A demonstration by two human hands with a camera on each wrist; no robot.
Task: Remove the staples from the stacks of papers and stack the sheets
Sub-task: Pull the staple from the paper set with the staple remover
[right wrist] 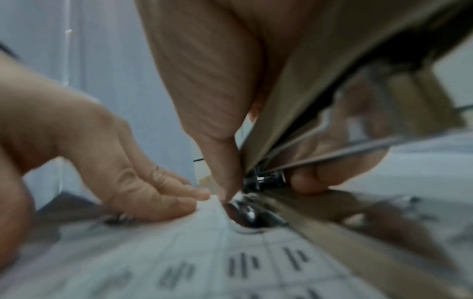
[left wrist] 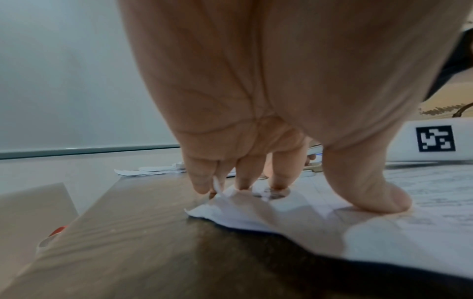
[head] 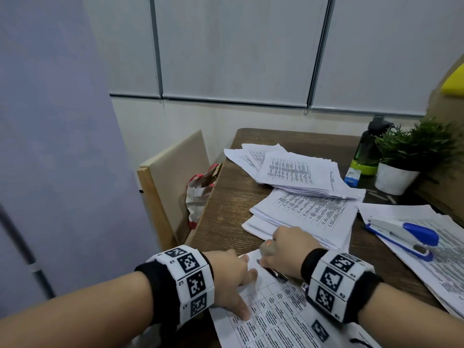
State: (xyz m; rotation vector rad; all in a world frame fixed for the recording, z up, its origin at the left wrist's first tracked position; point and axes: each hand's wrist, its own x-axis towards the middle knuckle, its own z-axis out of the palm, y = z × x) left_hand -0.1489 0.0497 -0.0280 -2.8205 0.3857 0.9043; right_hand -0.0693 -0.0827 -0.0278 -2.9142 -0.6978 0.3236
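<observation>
Brown wooden table (head: 226, 209), the landmark. On it, toward its far edge, a fanned pile of printed sheets (head: 296, 172); nearer than that, overlapping, a second paper stack (head: 308, 217). At the table's right side more papers (head: 426, 259) with a blue-and-white stapler (head: 404, 234) lying on top. Far right corner of the table: potted plant (head: 411, 156), dark bottle (head: 369, 146) just beside it.

At the table's near edge, the printed stack being worked (head: 276, 315); its top-left corner is curled and creased in the left wrist view.

Left hand (head: 229, 280): fingers spread and fairly straight, tips pressing down on that corner of the sheet, thumb planted flat on the page; nothing grasped.

Right hand (head: 286, 249): fingers curled round a metal tool (right wrist: 258, 210), thumb on its side, its tip touching the paper just beside the left fingertips (right wrist: 189, 194). Tool type unclear; blurred.
</observation>
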